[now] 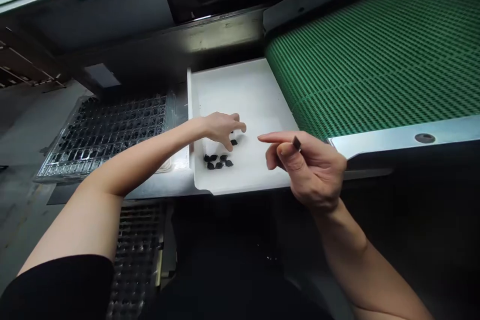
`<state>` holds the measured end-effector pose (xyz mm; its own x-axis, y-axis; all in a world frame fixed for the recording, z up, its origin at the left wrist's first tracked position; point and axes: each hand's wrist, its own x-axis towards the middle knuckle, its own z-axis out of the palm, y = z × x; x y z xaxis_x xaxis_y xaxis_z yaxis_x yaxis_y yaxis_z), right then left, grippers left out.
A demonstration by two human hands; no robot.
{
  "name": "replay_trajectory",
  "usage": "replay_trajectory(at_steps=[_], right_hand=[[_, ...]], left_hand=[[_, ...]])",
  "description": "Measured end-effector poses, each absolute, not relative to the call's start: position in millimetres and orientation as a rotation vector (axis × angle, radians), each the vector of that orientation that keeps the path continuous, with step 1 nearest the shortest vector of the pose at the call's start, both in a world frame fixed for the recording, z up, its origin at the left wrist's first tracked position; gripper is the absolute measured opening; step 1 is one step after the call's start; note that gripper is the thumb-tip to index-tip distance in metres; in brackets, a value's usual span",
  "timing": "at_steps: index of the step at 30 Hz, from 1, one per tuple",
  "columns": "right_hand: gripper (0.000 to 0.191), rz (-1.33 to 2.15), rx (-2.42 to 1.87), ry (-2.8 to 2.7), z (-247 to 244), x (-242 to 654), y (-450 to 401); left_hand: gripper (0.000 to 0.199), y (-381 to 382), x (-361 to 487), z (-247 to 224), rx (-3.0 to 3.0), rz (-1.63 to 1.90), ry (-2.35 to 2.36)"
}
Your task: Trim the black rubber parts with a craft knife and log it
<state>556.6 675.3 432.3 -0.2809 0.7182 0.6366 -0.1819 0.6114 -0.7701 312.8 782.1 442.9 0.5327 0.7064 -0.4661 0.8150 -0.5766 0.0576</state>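
My left hand (221,127) reaches over the white tray (243,85), thumb and fingers apart. Just by its fingertips lies a small black part (234,142); whether they touch cannot be told. Several more small black parts (219,165) lie grouped at the tray's near left. Over the tray's near right edge, my right hand (311,167) is closed, its index finger stretched forward. From between thumb and fingers sticks the flat dark end of a slim tool (296,143); the palm hides the rest.
A sloping green conveyor belt (382,55) runs down to the tray's right side, with a metal side rail (405,132). To the left are clear plastic trays (112,130) filled with black parts. More celled trays (137,260) stand below. A metal machine frame (225,30) closes off the back.
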Motion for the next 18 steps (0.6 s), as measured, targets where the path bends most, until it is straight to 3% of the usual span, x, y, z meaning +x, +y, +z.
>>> replay_trajectory(at_steps=[3, 10, 18], right_hand=[[0.019, 0.944, -0.506, -1.637, 420, 561, 675], [0.018, 0.976, -0.495, -1.583, 413, 572, 671], [0.022, 0.976, -0.433, -1.676, 416, 576, 673]], left_hand=[[0.065, 792, 320, 425, 2.530, -0.640, 1.278], [0.014, 784, 324, 413, 2.473, -0.477, 1.223], [0.033, 771, 326, 402, 2.532, -0.538, 1.387]])
